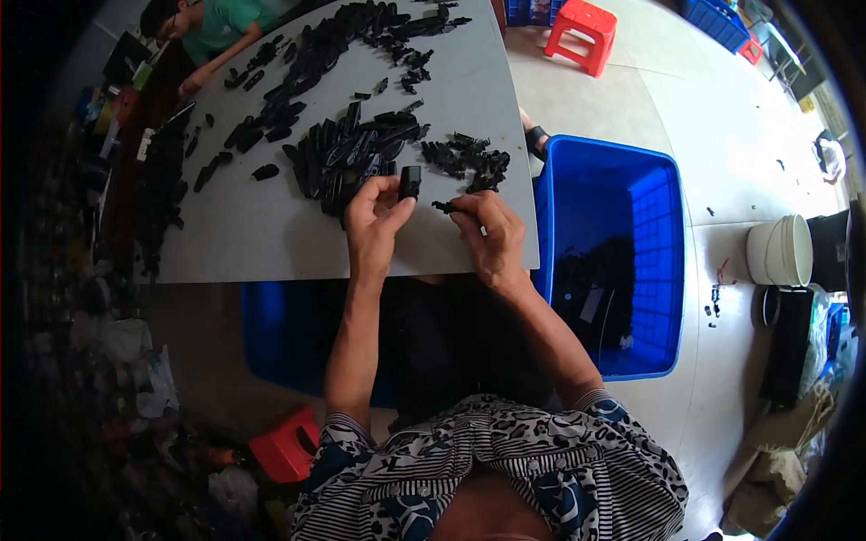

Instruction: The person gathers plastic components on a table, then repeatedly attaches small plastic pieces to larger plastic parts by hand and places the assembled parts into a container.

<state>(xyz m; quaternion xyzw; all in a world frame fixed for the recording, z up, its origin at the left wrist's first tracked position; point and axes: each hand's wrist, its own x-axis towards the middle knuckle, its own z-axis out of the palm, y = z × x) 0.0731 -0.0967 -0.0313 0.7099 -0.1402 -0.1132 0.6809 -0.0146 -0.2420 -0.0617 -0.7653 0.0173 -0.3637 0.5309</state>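
Over the near edge of the grey table, my left hand pinches a glossy black plastic casing between thumb and fingers. To its right, my right hand is closed on a small, jagged black plastic piece that sticks out leftward from the fingertips. The two pieces are apart. Just beyond my left hand lies a heap of long black casings. A smaller pile of jagged black pieces sits beyond my right hand.
A blue crate holding dark pieces stands against the table's right side. Another blue bin is under the near edge. More black parts spread across the far tabletop, where a person in green sits. Red stools stand around.
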